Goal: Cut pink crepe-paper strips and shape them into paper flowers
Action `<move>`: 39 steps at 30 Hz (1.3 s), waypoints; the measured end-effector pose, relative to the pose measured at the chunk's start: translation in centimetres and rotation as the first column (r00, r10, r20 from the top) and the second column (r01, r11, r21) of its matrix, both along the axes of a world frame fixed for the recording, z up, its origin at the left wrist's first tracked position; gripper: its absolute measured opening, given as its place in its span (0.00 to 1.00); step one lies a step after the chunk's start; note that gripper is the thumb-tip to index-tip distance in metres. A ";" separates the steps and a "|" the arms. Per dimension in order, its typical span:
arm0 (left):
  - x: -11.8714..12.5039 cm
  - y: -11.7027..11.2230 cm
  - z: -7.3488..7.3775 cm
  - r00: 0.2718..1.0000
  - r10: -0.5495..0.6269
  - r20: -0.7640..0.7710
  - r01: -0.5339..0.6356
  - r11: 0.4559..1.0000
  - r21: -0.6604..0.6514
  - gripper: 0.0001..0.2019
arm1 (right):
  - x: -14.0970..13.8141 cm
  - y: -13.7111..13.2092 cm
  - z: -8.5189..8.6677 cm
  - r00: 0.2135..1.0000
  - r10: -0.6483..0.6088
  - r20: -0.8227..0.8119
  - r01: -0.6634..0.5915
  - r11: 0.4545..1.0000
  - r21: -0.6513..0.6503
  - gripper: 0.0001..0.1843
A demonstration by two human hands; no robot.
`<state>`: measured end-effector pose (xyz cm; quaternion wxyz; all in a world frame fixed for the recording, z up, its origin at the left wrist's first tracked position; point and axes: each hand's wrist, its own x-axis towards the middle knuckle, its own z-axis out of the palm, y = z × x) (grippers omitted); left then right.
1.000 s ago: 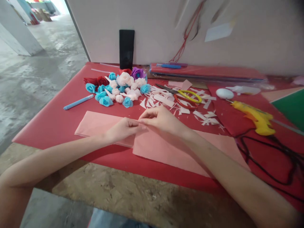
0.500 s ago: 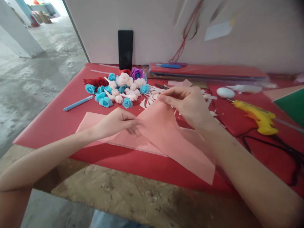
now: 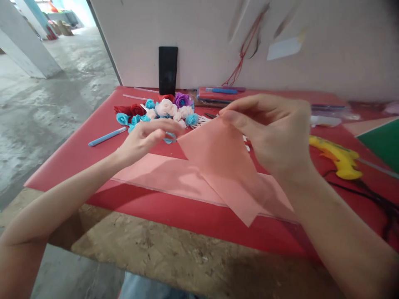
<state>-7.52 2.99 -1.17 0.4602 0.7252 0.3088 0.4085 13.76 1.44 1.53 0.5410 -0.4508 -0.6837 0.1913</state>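
Observation:
My right hand pinches the top corner of a pink sheet of crepe paper and holds it lifted above the table. My left hand pinches the sheet's left edge, fingers curled together. The sheet hangs down to a point near the table's front. A second pink sheet lies flat on the red table cover under both hands.
A pile of small paper roses in blue, white, red and purple lies behind my left hand. A blue pen lies at left. A yellow glue gun with a black cord sits at right. A black phone leans on the wall.
Both hands have raised the pink sheet off the table; my right hand rose and moved right with its corner, and my left hand lifted from the flat sheet.

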 end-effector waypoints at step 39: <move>3.5 -4.4 -3.0 0.819 -0.442 0.366 0.565 0.505 -0.653 0.08 | 5.5 0.7 -5.3 0.683 -0.254 -0.684 -0.140 0.874 -0.465 0.06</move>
